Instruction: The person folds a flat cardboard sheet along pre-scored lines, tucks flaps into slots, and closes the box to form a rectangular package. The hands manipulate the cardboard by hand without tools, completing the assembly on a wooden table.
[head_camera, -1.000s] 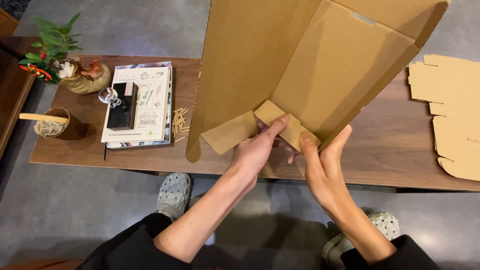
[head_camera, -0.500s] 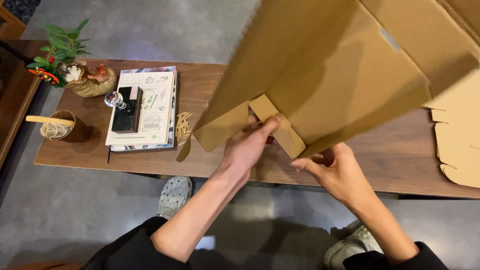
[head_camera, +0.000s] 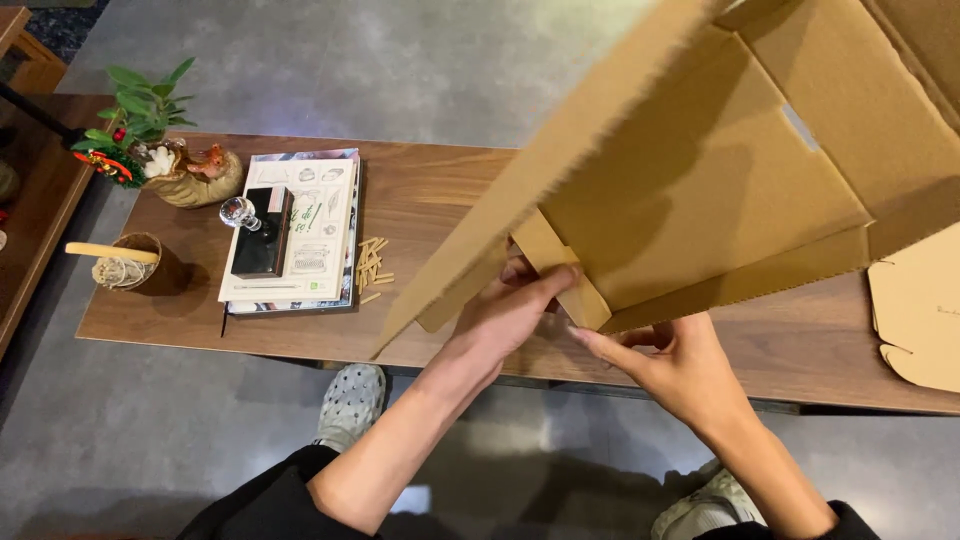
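You hold a large flat-folded cardboard box (head_camera: 720, 190) tilted above the wooden table (head_camera: 440, 200), your left hand (head_camera: 510, 310) pinching its small corner flap (head_camera: 560, 275), your right hand (head_camera: 680, 365) with fingers open touching the lower edge beside it, the books (head_camera: 310, 230) well to the left.

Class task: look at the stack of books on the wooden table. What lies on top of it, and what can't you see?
A black rectangular object lies on the stack of books, a clear glass ball at its end. The lower books' covers are hidden.
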